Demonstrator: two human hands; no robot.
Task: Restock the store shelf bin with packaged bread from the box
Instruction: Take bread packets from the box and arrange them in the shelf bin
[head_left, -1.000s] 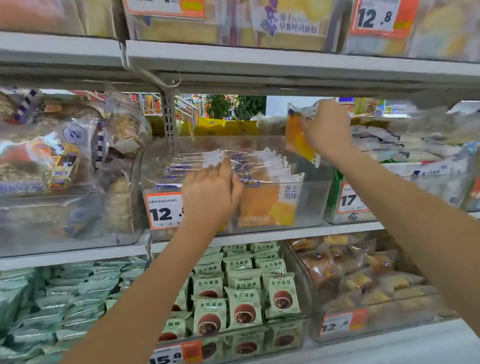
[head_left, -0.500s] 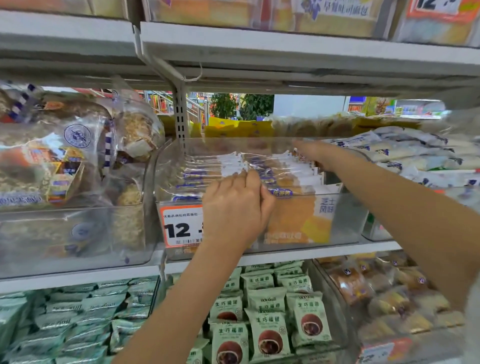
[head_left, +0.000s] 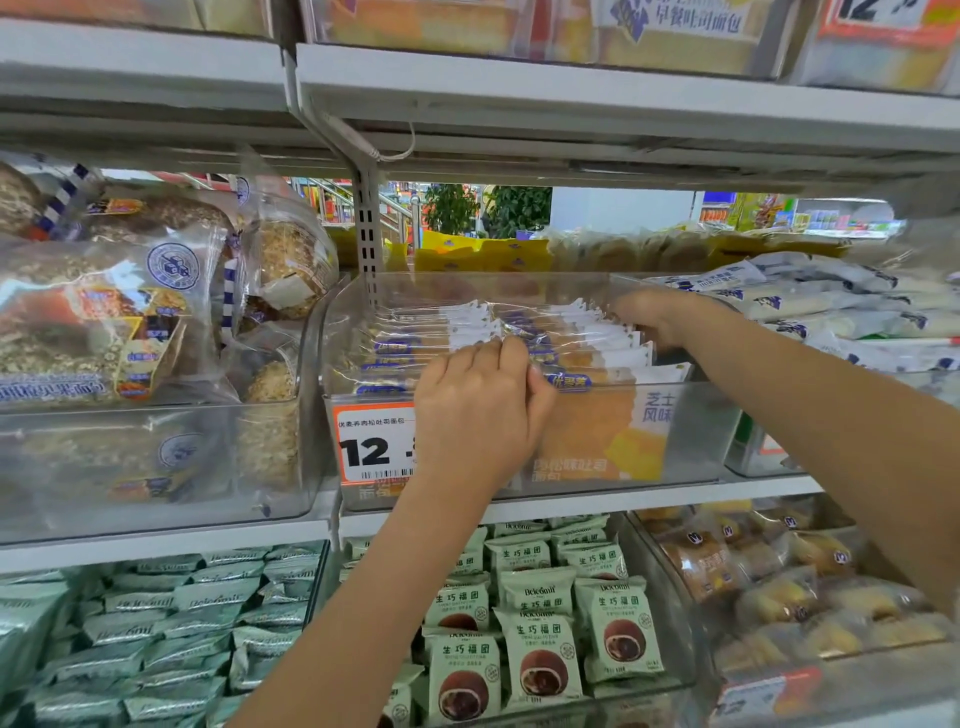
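A clear plastic shelf bin (head_left: 696, 431) on the middle shelf holds a row of upright packaged bread (head_left: 587, 358), orange slices in clear wrappers with white and blue tops. My left hand (head_left: 478, 410) is at the bin's front, its fingers curled over the top edges of the front packs. My right hand (head_left: 654, 317) reaches into the bin's rear right, with its fingers curled on the top of a pack there. The fingertips are partly hidden among the wrappers. The box is out of view.
An orange price tag (head_left: 371, 447) reading 12 hangs on the bin's front. A bin of seeded loaves (head_left: 130, 322) stands to the left and white-blue packs (head_left: 810, 306) to the right. The upper shelf (head_left: 571, 88) hangs low overhead. Green snack packs (head_left: 540, 623) fill the shelf below.
My right hand brought a bread pack down from above the bin into the rear right of the row. My left hand stayed on the front packs.
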